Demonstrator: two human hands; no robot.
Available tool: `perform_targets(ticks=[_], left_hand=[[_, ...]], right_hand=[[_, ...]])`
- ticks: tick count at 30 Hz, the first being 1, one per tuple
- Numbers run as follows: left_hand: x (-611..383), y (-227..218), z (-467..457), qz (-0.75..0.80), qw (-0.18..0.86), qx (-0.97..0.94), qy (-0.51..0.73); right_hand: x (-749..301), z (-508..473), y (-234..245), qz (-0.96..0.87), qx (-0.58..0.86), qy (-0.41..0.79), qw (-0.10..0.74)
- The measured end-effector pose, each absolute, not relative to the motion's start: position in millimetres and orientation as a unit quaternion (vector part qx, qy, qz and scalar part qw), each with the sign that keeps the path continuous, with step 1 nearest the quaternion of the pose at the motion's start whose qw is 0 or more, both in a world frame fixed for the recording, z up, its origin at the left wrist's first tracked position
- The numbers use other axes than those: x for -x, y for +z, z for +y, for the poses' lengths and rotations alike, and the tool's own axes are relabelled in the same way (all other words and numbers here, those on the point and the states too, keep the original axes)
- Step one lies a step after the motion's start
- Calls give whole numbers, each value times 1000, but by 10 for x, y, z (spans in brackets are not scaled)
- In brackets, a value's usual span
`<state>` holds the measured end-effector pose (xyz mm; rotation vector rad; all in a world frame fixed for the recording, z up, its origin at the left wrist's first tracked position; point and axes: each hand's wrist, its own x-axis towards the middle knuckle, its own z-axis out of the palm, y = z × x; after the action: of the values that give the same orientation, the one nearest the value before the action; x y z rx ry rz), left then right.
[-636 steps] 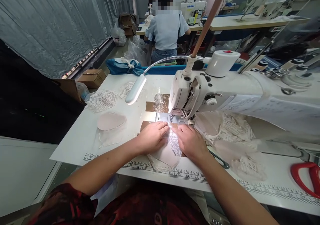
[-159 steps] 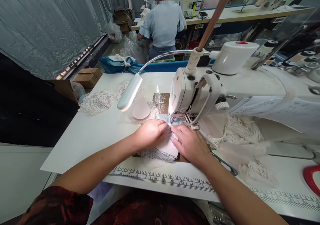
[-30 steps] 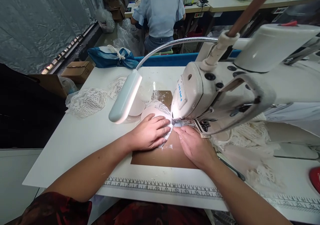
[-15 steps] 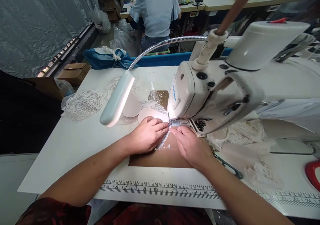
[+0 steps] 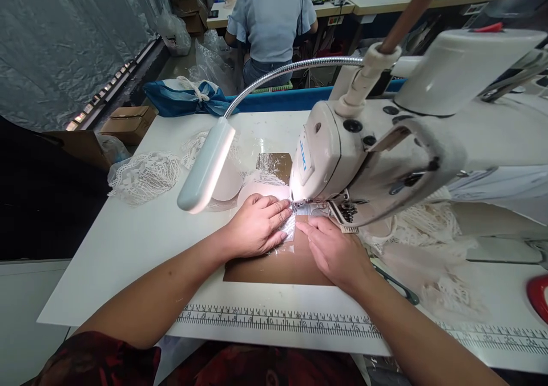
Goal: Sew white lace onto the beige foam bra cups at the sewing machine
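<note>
Left hand: left hand (image 5: 257,226) lies flat at frame centre, fingers spread and pressed on the lace-trimmed cup piece (image 5: 287,228), fingertips at the needle area.
Right hand: right hand (image 5: 336,252) rests palm down just right of it, fingers together, tips on the fabric edge below the presser foot.
Workpiece: the lace-trimmed cup piece sits between both hands, under the head of the sewing machine (image 5: 342,157), over a brown plate (image 5: 278,266).
Finished pieces: 2 pale cups (image 5: 257,189) lie just behind the left hand.
Lamp: gooseneck lamp (image 5: 205,166) hangs left of centre.
Left of frame: lace pile (image 5: 145,175) on the white table (image 5: 128,249).
Lower frame: printed ruler (image 5: 274,320) along the table edge.
Upper centre: another person (image 5: 272,20) sits facing away.
</note>
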<state>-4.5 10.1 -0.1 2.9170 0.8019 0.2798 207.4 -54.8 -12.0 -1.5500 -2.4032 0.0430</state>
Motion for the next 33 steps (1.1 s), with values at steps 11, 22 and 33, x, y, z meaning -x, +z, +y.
perform_targets(ticks=[11,22,33], left_hand=[[104,5,72,248,101,-954,136],[104,24,100,263,161,-939,153],[166,13,105,231,169,-950,124]], right_hand=[[-2104,-583,-122,-865,463,36,189],[-2121,-592,-135,-864,465,30,189],[-2057,-608,-76,-887,436,49,145]])
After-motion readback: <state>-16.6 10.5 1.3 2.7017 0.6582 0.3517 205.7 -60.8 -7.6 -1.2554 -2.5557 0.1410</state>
